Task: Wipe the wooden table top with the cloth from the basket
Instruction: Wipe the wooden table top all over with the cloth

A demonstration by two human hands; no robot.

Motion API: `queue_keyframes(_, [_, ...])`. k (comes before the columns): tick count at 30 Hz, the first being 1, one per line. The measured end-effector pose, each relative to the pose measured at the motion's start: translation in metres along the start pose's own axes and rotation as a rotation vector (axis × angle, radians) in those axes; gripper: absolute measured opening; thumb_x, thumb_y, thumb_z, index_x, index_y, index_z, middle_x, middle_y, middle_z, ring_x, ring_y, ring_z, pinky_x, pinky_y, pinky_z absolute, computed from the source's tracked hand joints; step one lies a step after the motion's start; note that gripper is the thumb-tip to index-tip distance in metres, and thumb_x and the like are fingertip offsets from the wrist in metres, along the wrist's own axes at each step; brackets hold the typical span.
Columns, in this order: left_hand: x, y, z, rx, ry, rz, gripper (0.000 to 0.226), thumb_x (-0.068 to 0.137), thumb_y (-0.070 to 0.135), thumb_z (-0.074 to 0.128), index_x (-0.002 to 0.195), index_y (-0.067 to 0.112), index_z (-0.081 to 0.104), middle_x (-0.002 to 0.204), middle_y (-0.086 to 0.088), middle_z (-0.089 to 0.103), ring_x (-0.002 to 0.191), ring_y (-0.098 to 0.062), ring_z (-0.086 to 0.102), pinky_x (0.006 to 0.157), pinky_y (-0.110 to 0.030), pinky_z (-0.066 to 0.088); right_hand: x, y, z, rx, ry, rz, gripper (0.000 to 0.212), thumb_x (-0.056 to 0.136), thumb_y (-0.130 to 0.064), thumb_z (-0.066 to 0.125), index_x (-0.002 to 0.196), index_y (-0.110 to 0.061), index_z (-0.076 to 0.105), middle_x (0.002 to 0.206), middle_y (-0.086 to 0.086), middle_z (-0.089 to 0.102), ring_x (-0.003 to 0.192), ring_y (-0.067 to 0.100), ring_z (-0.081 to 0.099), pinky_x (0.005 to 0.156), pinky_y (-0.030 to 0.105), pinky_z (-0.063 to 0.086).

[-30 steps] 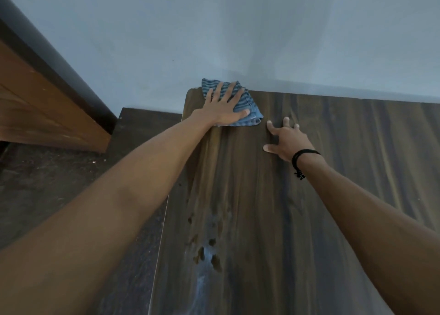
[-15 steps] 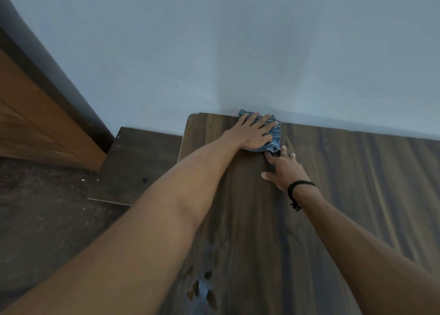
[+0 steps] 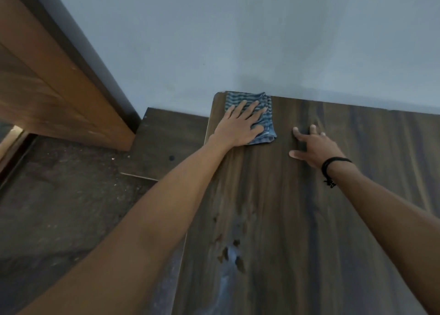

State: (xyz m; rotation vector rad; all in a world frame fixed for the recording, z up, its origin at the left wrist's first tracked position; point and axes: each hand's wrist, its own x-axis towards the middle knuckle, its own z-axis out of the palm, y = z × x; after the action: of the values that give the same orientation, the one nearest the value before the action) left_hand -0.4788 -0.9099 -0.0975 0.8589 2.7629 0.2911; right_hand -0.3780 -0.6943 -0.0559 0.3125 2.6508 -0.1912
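While the left hand [image 3: 240, 128] presses flat, fingers spread, on the one striped blue cloth [image 3: 259, 111] at the desk's [image 3: 309, 219] far left corner by the wall, wiping is under way. Its right hand [image 3: 314, 147] rests empty beside the cloth (bracing, probably). Next, I judge: sweep nearward toward the smudges [image 3: 229, 252].

The cloth [image 3: 260, 114] is showing blue with darker wavy stripes running across it. The table top [image 3: 297, 219] is showing dark brown wood with long streaks of lighter tan and near-black grain, and a few small dark blotches beside a pale bluish sheen near its left edge. The wall [image 3: 238, 40] is appearing as plain pale blue-grey. The wristband [image 3: 329, 165] is showing black. The door frame [image 3: 47, 81] is glowing warm orange-brown with a dark edge.
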Motion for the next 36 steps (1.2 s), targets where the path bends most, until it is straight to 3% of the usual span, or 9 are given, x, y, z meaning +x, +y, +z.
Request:
queue_keyframes(7, [-0.032, -0.006, 0.011, -0.031, 0.065, -0.201, 0.066, 0.101, 0.065, 0.021, 0.160, 0.041, 0.008, 0.169, 0.009, -0.002, 0.156, -0.024, -0.006, 0.125, -0.044, -0.004, -0.003, 0.001, 0.001, -0.013, 0.012, 0.012, 0.078, 0.098, -0.049, 0.058, 0.161, -0.036, 0.015, 0.168, 0.014, 0.006, 0.151, 0.041, 0.016, 0.116, 0.052, 0.028])
queue_keyframes(14, [-0.142, 0.014, 0.040, 0.051, 0.035, -0.075, 0.070, 0.099, 0.068, 0.016, 0.161, 0.039, 0.000, 0.170, 0.005, -0.007, 0.155, -0.026, -0.010, 0.125, -0.046, -0.005, -0.002, 0.002, 0.002, -0.005, 0.024, 0.014, 0.076, 0.098, -0.049, 0.057, 0.160, -0.036, 0.016, 0.168, 0.015, 0.006, 0.150, 0.042, 0.019, 0.115, 0.052, 0.029])
queue_keyframes(19, [-0.091, 0.011, 0.021, 0.018, 0.010, -0.164, 0.074, 0.097, 0.073, 0.019, 0.160, 0.041, -0.003, 0.169, 0.007, -0.012, 0.155, -0.026, -0.013, 0.124, -0.047, -0.006, 0.001, -0.001, -0.004, -0.031, 0.020, 0.021, 0.076, 0.098, -0.050, 0.057, 0.160, -0.035, 0.017, 0.167, 0.016, 0.009, 0.142, 0.043, 0.035, 0.110, 0.050, 0.037])
queue_keyframes(23, [-0.049, 0.013, 0.015, -0.032, 0.046, -0.260, 0.071, 0.100, 0.069, 0.023, 0.161, 0.037, 0.005, 0.170, 0.003, -0.008, 0.155, -0.030, -0.009, 0.123, -0.050, -0.006, -0.004, 0.000, -0.004, -0.025, 0.035, 0.017, 0.078, 0.096, -0.052, 0.060, 0.160, -0.035, 0.019, 0.167, 0.017, 0.010, 0.145, 0.042, 0.031, 0.113, 0.048, 0.033])
queue_keyframes(32, [-0.188, 0.092, 0.064, -0.020, 0.008, -0.135, 0.072, 0.098, 0.068, 0.015, 0.161, 0.036, -0.003, 0.169, 0.000, -0.014, 0.153, -0.031, -0.019, 0.123, -0.053, -0.010, -0.013, -0.009, -0.008, -0.076, 0.056, 0.000, 0.076, 0.098, -0.048, 0.058, 0.161, -0.029, 0.019, 0.165, 0.022, 0.015, 0.144, 0.043, 0.032, 0.113, 0.050, 0.033])
queue_keyframes(36, [-0.180, 0.096, 0.067, -0.017, 0.025, -0.167, 0.073, 0.098, 0.070, 0.022, 0.160, 0.038, 0.003, 0.170, 0.003, -0.008, 0.154, -0.029, -0.014, 0.123, -0.051, -0.007, -0.024, -0.014, -0.004, -0.131, 0.058, -0.025, 0.070, 0.103, -0.045, 0.050, 0.161, -0.021, 0.019, 0.160, 0.027, 0.025, 0.138, 0.044, 0.040, 0.106, 0.050, 0.040])
